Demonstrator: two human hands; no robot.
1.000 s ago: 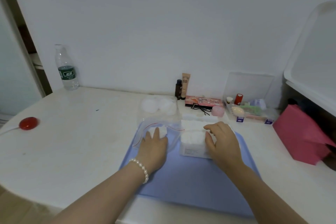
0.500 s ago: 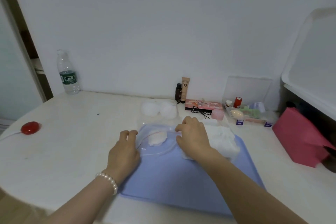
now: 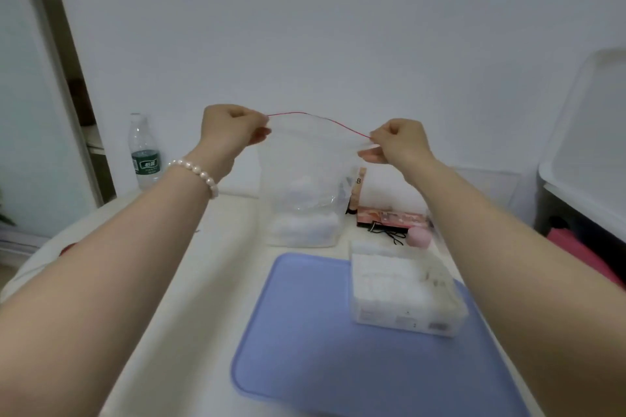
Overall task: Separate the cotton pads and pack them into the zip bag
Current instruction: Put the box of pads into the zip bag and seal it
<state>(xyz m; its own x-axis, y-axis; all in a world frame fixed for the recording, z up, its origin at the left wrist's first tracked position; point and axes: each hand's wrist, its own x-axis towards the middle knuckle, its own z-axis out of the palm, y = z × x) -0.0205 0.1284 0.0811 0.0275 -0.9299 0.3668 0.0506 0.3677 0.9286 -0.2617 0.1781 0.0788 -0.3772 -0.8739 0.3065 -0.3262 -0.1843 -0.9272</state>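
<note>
One surface [image 3: 216,257], white. One blue mat [image 3: 325,342] near its front edge. One zip bag [image 3: 305,186], clear, held up above the surface's back edge, cotton pads [image 3: 303,225] bunched at its bottom, count unclear. One pad box [image 3: 403,294] on the mat's right edge. Two hands: left hand [image 3: 230,129] and right hand [image 3: 399,142] each pinch a top corner of the bag.

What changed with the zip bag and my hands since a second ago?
The zip bag went from lying on the blue mat to hanging in the air. The left hand and right hand now pinch its top corners. The cotton pad pack stayed on the mat.
</note>
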